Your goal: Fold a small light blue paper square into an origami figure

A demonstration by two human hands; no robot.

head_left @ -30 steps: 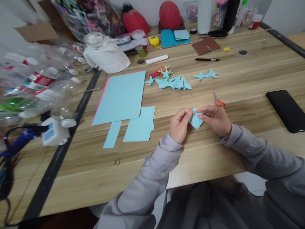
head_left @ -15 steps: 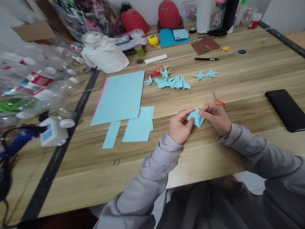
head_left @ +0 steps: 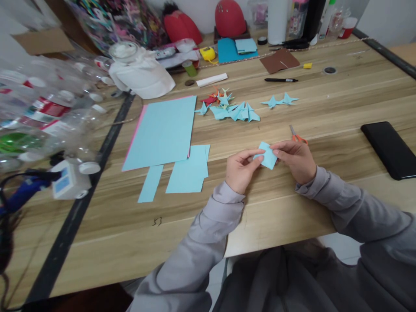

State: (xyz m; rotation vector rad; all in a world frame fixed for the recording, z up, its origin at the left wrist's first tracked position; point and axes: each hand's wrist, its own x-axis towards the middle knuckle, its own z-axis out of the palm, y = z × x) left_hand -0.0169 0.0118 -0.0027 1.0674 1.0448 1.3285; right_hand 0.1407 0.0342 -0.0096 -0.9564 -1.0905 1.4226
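A small folded piece of light blue paper (head_left: 268, 157) is held between my two hands, just above the wooden table. My left hand (head_left: 242, 168) pinches its left edge between thumb and fingers. On the other side, my right hand (head_left: 296, 159) grips the right corner the same way. Orange-handled scissors (head_left: 299, 138) lie right behind my right hand, partly covered by it. Farther back sits a group of folded paper cranes (head_left: 240, 112), mostly light blue with some red and orange, and two more blue cranes (head_left: 280, 101) lie to their right.
Blue paper sheets (head_left: 162, 134) and cut pieces (head_left: 188, 173) lie left of my hands. A black phone (head_left: 390, 149) rests at the right. A black pen (head_left: 281, 80) and brown paper (head_left: 279, 61) lie at the back. Plastic bottles (head_left: 48, 104) crowd the left side.
The paper in my hands has changed from a spread, pointed shape with a crease down its middle to a flatter, roughly four-sided shape. Both hands stay nearly in place.
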